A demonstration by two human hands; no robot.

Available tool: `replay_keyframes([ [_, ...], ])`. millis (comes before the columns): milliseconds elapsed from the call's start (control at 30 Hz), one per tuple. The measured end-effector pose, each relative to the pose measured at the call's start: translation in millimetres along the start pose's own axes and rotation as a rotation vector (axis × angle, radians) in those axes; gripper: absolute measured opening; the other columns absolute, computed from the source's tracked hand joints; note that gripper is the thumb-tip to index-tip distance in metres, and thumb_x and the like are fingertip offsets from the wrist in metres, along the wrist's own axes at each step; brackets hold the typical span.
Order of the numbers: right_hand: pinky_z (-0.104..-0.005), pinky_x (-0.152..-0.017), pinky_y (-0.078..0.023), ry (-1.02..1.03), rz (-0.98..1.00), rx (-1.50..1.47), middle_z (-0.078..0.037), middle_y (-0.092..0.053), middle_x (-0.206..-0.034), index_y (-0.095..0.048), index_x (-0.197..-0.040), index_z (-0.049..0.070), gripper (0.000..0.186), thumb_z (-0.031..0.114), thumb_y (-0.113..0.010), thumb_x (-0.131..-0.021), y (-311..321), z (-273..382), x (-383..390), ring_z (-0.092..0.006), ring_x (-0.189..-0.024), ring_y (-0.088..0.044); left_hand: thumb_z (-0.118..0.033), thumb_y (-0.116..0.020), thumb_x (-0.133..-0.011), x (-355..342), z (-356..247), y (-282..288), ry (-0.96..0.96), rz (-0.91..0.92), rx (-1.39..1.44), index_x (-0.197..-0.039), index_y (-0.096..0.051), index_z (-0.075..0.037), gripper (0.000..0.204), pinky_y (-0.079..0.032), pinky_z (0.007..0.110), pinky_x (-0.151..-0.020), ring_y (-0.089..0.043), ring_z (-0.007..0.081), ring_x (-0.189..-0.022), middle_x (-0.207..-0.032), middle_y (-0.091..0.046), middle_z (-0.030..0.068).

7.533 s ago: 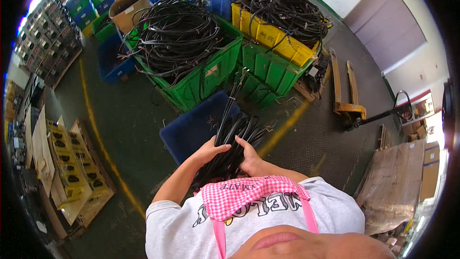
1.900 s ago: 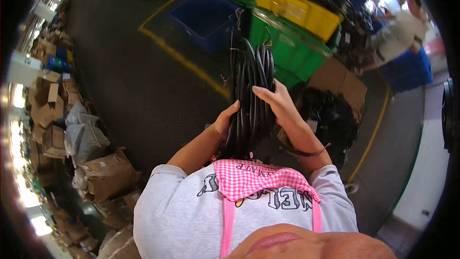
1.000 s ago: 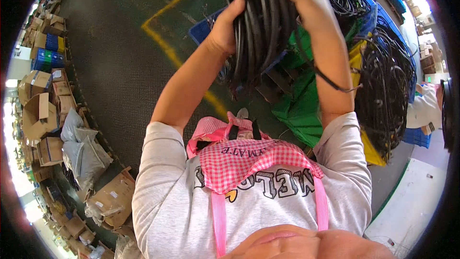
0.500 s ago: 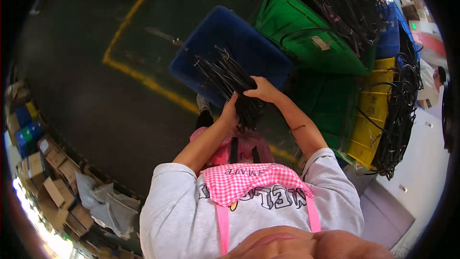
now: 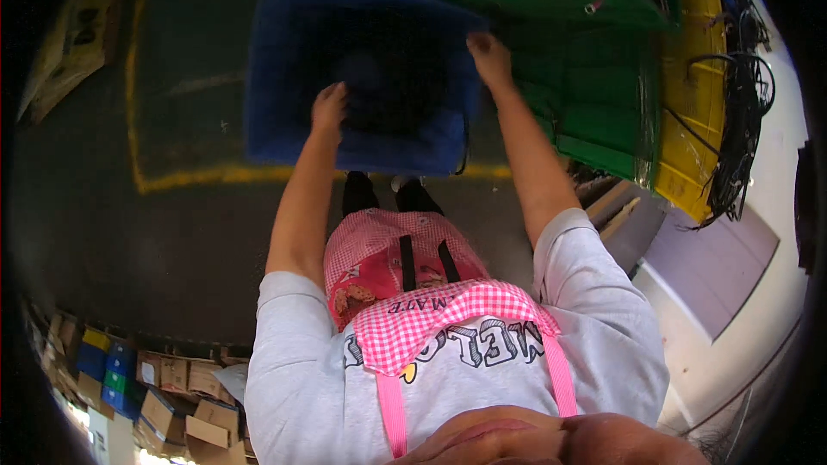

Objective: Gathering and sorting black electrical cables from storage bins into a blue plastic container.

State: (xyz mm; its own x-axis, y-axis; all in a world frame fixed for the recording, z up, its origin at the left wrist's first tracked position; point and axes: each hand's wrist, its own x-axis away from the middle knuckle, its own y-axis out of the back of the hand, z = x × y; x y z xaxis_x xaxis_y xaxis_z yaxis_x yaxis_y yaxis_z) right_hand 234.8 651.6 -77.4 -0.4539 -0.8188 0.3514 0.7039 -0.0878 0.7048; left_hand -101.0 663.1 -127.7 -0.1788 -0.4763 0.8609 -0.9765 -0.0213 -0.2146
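Observation:
A large blue bin point(image 5: 405, 153) stands on the floor in front of me. Its inside is very dark, and what lies in it is hard to make out. My left hand point(image 5: 329, 109) is over the near left part of the bin, its fingers partly curled and smeared by motion. At the bin's right rim is my right hand point(image 5: 491, 58), fingers bent toward the inside. I cannot make out whether it touches the rim. The cable bundle is not distinguishable in either hand. A thin dark strand point(image 5: 466, 145) hangs at the bin's near right corner.
Green bins point(image 5: 607, 90) stand close on the right, with a yellow bin point(image 5: 689, 112) beyond them. Black cables point(image 5: 743, 120) hang over its outer side. A yellow floor line point(image 5: 202, 177) runs by the blue bin. Cardboard boxes point(image 5: 211, 426) lie at the lower left.
Both hands held a bundle of black cables over the bin; now they are wide apart and the bundle is no longer distinguishable. The view has turned, and the bin appears squarer and farther left.

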Motion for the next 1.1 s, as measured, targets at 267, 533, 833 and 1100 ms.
replay_keyframes([
  [267, -0.0421, -0.104, -0.032, -0.627, 0.154, -0.169, -0.026, -0.043, -0.134, -0.039, -0.137, 0.006, 0.085, 0.052, -0.069, -0.072, -67, -230, 177, -0.0371, -0.124, -0.041, -0.021, -0.058, -0.090, 21, 76, 120, -0.013, -0.393, -0.224, -0.123, -0.051, -0.001, 0.039, -0.046, 0.034, -0.075, -0.058, 0.0184, -0.094, -0.107, -0.059, 0.0111],
  [533, -0.0409, -0.066, -0.052, -0.706, 0.741, -0.008, -0.012, -0.064, -0.076, -0.059, -0.102, 0.004, 0.036, 0.033, -0.063, -0.082, -41, -137, 184, -0.0284, -0.070, -0.064, -0.029, -0.061, -0.088, 44, 78, 171, -0.011, -0.487, -0.393, -0.115, -0.058, -0.005, 0.036, -0.044, 0.036, -0.068, -0.056, 0.0175, -0.080, -0.098, -0.060, 0.0082],
  [833, -0.0253, -0.045, -0.021, -0.613, -0.344, -2.249, 0.003, -0.038, -0.052, -0.045, -0.069, 0.014, 0.032, 0.026, -0.036, -0.097, -11, 1, 74, -0.0117, -0.046, -0.036, -0.025, -0.059, -0.088, -23, 9, 256, -0.368, -0.606, -0.849, -0.109, -0.061, -0.001, 0.032, -0.048, 0.035, -0.078, -0.061, 0.0240, -0.091, -0.100, -0.065, 0.0131],
  [1100, -0.0334, -0.046, -0.038, -0.489, -0.404, -1.154, -0.008, -0.051, -0.066, -0.054, -0.094, 0.003, 0.026, 0.027, -0.043, -0.095, -141, -10, 25, -0.0187, -0.055, -0.049, -0.036, -0.060, -0.088, -48, -38, 256, -0.309, -0.694, -0.475, -0.121, -0.053, -0.004, 0.046, -0.046, 0.042, -0.081, -0.055, 0.0269, -0.101, -0.118, -0.055, 0.0136],
])
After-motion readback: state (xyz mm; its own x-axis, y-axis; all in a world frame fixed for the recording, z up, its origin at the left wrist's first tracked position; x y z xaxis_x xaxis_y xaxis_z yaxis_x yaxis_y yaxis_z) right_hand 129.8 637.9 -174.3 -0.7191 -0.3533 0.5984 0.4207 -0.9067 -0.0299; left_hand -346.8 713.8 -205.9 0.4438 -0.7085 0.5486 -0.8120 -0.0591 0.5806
